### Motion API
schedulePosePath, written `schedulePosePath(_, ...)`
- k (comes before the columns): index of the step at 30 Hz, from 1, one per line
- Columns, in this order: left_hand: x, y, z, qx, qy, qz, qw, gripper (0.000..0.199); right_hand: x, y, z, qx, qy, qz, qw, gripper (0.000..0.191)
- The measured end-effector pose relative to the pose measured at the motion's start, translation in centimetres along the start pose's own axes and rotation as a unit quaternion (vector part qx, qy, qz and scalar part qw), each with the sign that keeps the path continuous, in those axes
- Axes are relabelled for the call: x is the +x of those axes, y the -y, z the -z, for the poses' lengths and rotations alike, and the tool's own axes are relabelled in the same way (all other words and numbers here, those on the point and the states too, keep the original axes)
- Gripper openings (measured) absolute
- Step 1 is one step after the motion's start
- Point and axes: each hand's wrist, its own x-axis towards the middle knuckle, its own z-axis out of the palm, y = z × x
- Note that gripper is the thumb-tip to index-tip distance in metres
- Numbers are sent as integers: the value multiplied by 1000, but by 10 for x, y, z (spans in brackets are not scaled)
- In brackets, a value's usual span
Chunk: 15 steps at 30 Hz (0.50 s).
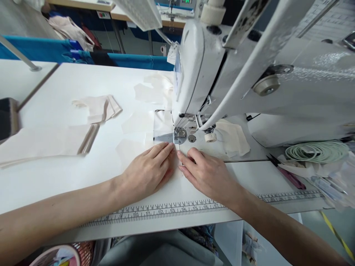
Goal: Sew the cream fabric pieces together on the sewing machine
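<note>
My left hand [154, 166] lies on the white sewing table, its fingers stretched out side by side, tips just in front of the presser foot [176, 135]. Facing it, my right hand [206, 171] has bent fingers, with thumb and forefinger closed on the edge of a pale fabric piece [180, 173]. Little of this fabric shows between the hands, and its pale colour blends with the table. Above them stands the head of a white sewing machine [191, 70]. A metal needle plate [166, 137] sits left of the foot.
Pale cut pieces [101, 109] and a folded stack [50, 142] lie to the left. A ruler strip [172, 211] runs along the front edge. On the right are thread snips [290, 175], a coil of light green cord [316, 151] and scraps. A pink basket [83, 253] stands below.
</note>
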Motion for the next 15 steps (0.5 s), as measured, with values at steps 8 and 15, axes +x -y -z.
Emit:
schedulePosePath(8,8,13,-7,19,-2,12,1000,42,16,-10,-3,-60,30,12,998,37)
schedulePosePath(15,9,19,-9,1,-22,13,1000,42,20,-12,-9,-77,15,2,997,37)
